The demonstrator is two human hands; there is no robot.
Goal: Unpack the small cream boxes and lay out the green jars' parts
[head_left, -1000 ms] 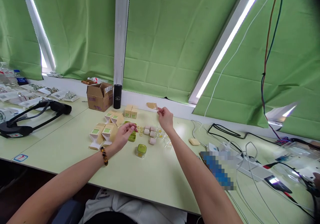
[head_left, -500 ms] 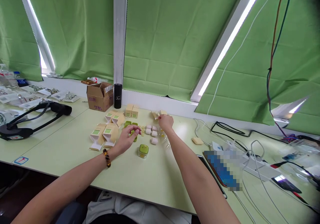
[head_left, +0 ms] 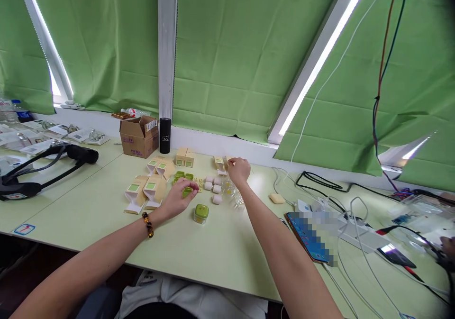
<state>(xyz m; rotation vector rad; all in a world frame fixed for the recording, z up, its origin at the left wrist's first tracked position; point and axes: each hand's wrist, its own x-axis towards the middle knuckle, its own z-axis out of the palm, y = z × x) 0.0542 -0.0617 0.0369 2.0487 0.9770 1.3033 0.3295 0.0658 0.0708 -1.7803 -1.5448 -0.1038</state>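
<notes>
My left hand (head_left: pixel 180 197), palm inward with its fingers loosely curved and apart, hovers by the green square lids (head_left: pixel 179 175); nothing shows in it. My right hand (head_left: pixel 239 170) reaches to the back, fingers closed at the edge of a small tan cardboard box (head_left: pixel 228 159) that they mostly hide. Left of it stands another tan box (head_left: pixel 218 163) with its flap down. A small clear jar with a green lid (head_left: pixel 201 212) stands in front. Between the hands are several whitish-pink pieces (head_left: pixel 216 199), small yellow pieces (head_left: pixel 200 185) and clear jars (head_left: pixel 232 196).
Open tan boxes (head_left: pixel 153 189) lie on the left, with two closed ones (head_left: pixel 185 158) behind. A brown carton (head_left: pixel 139 138) and black tumbler (head_left: pixel 165 135) stand at the back. Black headgear (head_left: pixel 53 165) lies far left. Phone (head_left: pixel 308 237), cables and a power strip (head_left: pixel 364 236) occupy the right.
My right hand has shifted slightly right and up, its fingers more folded at the box. The left box's flap now hangs lower. My left hand has barely moved; the camera view has shifted slightly.
</notes>
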